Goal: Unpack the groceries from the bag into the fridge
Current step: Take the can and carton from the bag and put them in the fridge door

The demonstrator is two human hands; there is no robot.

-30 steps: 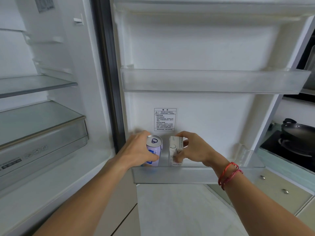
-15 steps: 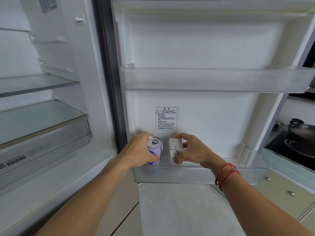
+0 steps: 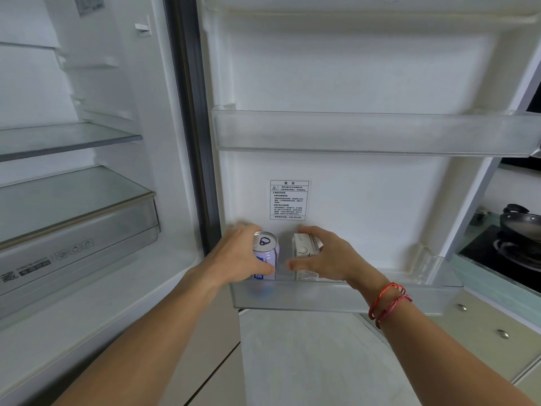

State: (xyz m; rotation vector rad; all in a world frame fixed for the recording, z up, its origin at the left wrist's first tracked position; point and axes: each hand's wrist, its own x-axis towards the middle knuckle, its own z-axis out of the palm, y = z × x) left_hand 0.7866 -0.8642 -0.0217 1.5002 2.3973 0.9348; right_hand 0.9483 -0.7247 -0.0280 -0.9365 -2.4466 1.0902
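A pale purple drink can [image 3: 267, 253] stands upright at the left end of the lowest door bin [image 3: 380, 298] of the open fridge. My left hand [image 3: 237, 259] is wrapped around the can from the left. Beside it, a small gap away, stands a white carton [image 3: 304, 250]. My right hand [image 3: 330, 256] grips the carton from the right, thumb across its front. A red string bracelet circles my right wrist. No grocery bag is in view.
A second door bin [image 3: 366, 136] hangs above. Glass shelves [image 3: 67, 139] and a drawer [image 3: 79, 227] fill the fridge interior on the left. A wok [image 3: 521, 227] sits on a black cooktop at the far right, above cabinet drawers [image 3: 483, 332].
The can and carton stand slightly farther apart than before, and my right hand's fingers have spread wider around the carton. My left hand stays on the can.
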